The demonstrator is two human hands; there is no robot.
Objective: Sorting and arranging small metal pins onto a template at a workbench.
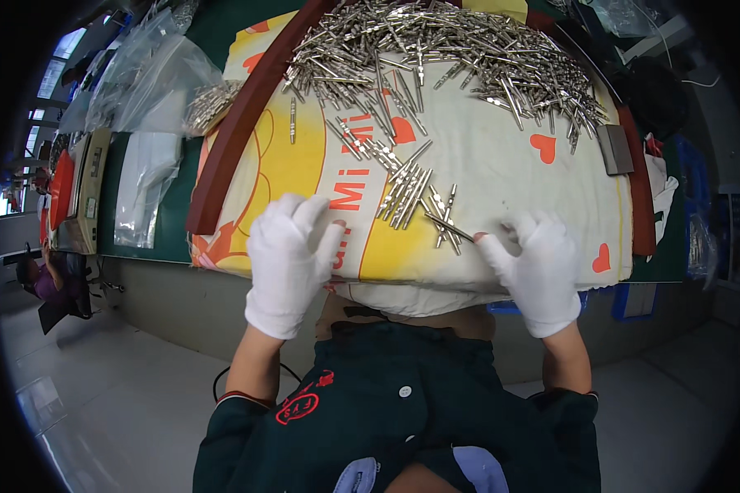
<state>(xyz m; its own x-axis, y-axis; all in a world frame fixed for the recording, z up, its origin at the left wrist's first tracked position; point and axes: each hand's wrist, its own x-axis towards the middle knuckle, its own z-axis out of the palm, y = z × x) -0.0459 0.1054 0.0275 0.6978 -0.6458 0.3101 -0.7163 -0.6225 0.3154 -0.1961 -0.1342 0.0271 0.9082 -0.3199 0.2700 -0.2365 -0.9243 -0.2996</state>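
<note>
Both my hands wear white gloves and rest low over the cloth [501, 177]. My left hand [286, 255] is at the cloth's front left, fingers curved and apart, holding nothing. At the right, my right hand [538, 267] has its thumb apart from its fingers. Its bare thumb tip meets the end of one slender metal bit [448, 225], which slants across a few others. Between the hands lies a loose cluster of shiny metal bits [406, 197], several of them side by side. A large heap of similar bits [411, 37] spreads along the far side.
Dark red wooden bars [259, 115] edge the cloth left and right. A grey block [615, 149] sits by the right bar. Clear plastic bags [152, 82], one with more bits, lie left beside a scale [86, 193]. Another person [53, 283] sits far left.
</note>
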